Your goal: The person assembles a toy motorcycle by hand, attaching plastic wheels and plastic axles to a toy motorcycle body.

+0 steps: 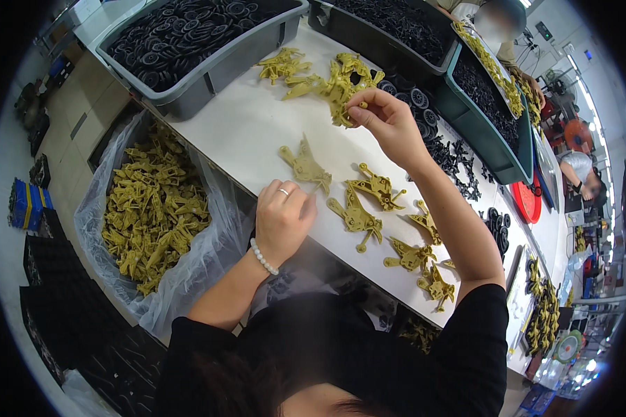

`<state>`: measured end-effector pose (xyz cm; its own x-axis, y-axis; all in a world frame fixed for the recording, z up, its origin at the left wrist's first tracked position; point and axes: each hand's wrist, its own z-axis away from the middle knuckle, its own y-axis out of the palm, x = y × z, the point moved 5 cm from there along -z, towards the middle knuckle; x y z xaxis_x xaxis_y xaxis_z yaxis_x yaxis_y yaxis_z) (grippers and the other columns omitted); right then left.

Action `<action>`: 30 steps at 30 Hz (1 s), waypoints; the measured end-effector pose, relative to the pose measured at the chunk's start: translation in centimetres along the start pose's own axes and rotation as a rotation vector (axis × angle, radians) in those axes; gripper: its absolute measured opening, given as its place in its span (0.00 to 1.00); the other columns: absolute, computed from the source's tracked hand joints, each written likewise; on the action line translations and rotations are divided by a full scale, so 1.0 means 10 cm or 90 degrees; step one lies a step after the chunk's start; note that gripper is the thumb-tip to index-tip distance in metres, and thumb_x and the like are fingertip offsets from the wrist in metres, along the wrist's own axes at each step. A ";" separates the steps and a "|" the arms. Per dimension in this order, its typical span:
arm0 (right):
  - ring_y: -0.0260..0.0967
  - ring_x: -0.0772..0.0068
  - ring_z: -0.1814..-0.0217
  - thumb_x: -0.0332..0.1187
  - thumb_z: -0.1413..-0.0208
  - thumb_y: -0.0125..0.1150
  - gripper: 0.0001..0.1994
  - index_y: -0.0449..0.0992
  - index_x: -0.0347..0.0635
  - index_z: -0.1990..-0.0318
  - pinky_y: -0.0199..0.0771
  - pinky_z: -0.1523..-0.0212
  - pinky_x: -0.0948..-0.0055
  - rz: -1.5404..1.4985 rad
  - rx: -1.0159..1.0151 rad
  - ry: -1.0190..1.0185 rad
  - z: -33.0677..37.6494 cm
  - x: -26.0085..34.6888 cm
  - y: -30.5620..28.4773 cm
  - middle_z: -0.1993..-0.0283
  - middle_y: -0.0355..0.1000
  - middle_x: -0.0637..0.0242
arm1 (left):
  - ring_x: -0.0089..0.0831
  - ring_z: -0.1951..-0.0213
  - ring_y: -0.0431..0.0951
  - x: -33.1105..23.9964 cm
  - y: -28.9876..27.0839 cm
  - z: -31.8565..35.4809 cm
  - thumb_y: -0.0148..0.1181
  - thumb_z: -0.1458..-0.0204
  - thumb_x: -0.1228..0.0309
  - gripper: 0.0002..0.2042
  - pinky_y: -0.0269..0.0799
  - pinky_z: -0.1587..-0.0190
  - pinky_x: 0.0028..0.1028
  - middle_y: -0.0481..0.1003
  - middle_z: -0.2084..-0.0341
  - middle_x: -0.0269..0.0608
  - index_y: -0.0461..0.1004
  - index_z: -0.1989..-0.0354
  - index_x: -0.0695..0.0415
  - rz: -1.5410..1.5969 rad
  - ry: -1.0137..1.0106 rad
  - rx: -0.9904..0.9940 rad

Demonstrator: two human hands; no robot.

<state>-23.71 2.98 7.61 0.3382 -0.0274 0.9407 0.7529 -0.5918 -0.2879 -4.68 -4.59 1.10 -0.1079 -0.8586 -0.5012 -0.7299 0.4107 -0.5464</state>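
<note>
While the right hand (pixel 389 125) reaches up to the centre top of the frame and pinches one olive-yellow plastic part (pixel 343 111) between thumb and fingertips at the edge of a loose heap of the same parts (pixel 327 78), the left hand (pixel 282 221) rests curled at the near edge of the white table (pixel 247 132), fingers closed loosely and touching the table edge, with nothing I can see held in it; by my reading the work is partly along, since a row of laid-out parts (pixel 375 208) already runs from the middle of the frame down to the lower right, each lying flat and apart from its neighbours, while the heap near the top is not yet used up; at the left of the frame a clear plastic bag (pixel 188 271) stands open below the table edge and is filled with many more yellow parts, so much stock appears to remain; at the upper left a grey bin (pixel 215 69) holds black ring-shaped pieces; at the top centre a second grey bin (pixel 396 52) holds small black pieces; to the upper right a dark green bin (pixel 497 149) holds black pieces with a strip of yellow parts along its rim; loose black wheels (pixel 448 149) lie on the table just beside it; a red round object (pixel 528 198) sits at the right.
</note>
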 end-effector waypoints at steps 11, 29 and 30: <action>0.74 0.71 0.60 0.22 0.47 0.57 0.06 0.76 0.36 0.62 0.72 0.55 0.72 0.268 0.120 0.015 -0.02 -0.44 0.08 0.63 0.77 0.64 | 0.40 0.73 0.70 -0.11 0.00 0.00 0.70 0.62 0.77 0.09 0.67 0.70 0.35 0.69 0.78 0.40 0.72 0.78 0.60 0.007 0.019 0.023; 0.71 0.70 0.66 0.25 0.52 0.63 0.06 0.78 0.33 0.66 0.71 0.60 0.74 0.550 -0.341 0.314 2.90 0.27 -1.83 0.67 0.74 0.62 | 0.49 0.52 0.71 -1.31 0.49 0.03 0.71 0.61 0.66 0.20 0.68 0.51 0.43 0.70 0.54 0.52 0.74 0.59 0.62 0.260 0.286 0.249; 0.71 0.69 0.66 0.26 0.52 0.63 0.07 0.78 0.33 0.65 0.70 0.61 0.73 0.561 -0.325 0.333 3.00 0.21 -1.84 0.67 0.74 0.62 | 0.49 0.50 0.70 -1.45 0.58 0.06 0.70 0.60 0.65 0.21 0.67 0.49 0.44 0.70 0.52 0.52 0.74 0.58 0.62 0.284 0.320 0.292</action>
<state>-19.87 37.97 9.52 0.2680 -0.8562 0.4417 0.0128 -0.4552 -0.8903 -6.95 10.44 4.75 -0.6926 -0.5753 -0.4351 -0.2092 0.7375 -0.6421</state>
